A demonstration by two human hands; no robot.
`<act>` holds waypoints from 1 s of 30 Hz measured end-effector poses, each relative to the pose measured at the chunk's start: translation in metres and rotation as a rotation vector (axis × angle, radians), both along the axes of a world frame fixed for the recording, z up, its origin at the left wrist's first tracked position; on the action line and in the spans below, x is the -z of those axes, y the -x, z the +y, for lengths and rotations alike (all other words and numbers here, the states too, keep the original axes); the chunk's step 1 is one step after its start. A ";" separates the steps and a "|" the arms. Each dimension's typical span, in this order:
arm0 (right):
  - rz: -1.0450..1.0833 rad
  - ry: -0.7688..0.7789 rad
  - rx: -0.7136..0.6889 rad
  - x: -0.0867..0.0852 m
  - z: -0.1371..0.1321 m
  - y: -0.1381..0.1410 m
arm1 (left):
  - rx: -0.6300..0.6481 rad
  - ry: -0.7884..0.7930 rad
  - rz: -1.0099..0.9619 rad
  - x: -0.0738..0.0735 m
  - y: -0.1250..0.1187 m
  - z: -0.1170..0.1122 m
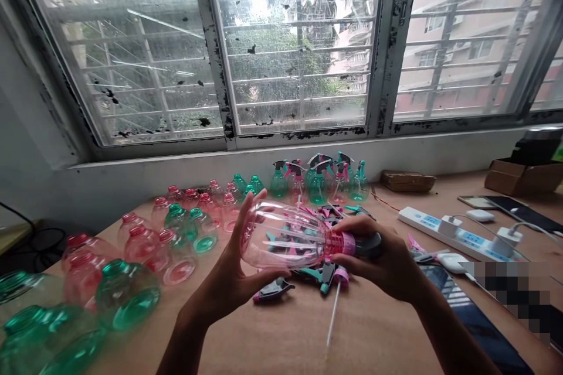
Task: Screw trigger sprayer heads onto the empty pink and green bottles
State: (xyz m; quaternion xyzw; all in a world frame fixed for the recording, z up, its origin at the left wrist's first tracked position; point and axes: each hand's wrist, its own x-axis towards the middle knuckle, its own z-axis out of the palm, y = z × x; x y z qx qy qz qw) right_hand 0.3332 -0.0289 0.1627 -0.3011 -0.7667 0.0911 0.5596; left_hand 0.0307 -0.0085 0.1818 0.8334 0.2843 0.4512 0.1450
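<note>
Counter (pixel 281 343) of pale wood runs nearest the camera, bare at its front edge apart from a thin white dip tube (pixel 333 312) lying loose, its upper end among a scatter of loose trigger heads (pixel 323 274). Just above that scatter the two hands meet. The left hand (pixel 231 278) has its grip spread wide, palm and fingers cupped round the base of a clear pink bottle (pixel 285 237). The bottle is held on its side, lifted clear of the counter, and the broad cup seems meant to brace its round, slick body against turning. The right hand (pixel 389 263) has its grip closed around a dark spray head (pixel 368 244) at the bottle's neck, just beside a pink collar (pixel 347 243). Holding the two ends keeps neck and head in one line. Whether the head is fully seated I cannot tell.

To the left, headless bottles (pixel 127 299) in pink and green lie tumbled on their sides, close to the left hand. To the right sit a dark flat screen (pixel 477 319) and a white power strip (pixel 457 234) with plugs in it, well apart from the plastic parts.

Farther back, fitted bottles (pixel 316 183) stand upright in a tight group near the wall, kept separate from the headless ones. A cardboard box (pixel 523 176) rests at the far right corner. Behind all of it is a barred window (pixel 299 41).
</note>
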 end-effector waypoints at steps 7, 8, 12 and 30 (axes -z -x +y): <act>0.005 0.025 0.003 0.000 -0.001 -0.001 | 0.032 0.079 0.018 -0.005 0.001 -0.003; 0.010 0.032 0.001 0.000 -0.001 -0.001 | 0.047 0.076 0.006 -0.004 0.001 -0.003; 0.036 0.048 -0.003 -0.002 -0.001 0.000 | 0.049 0.092 -0.029 -0.002 0.001 -0.002; 0.015 0.074 0.022 -0.006 -0.001 0.001 | -0.056 -0.019 0.078 -0.009 -0.002 -0.003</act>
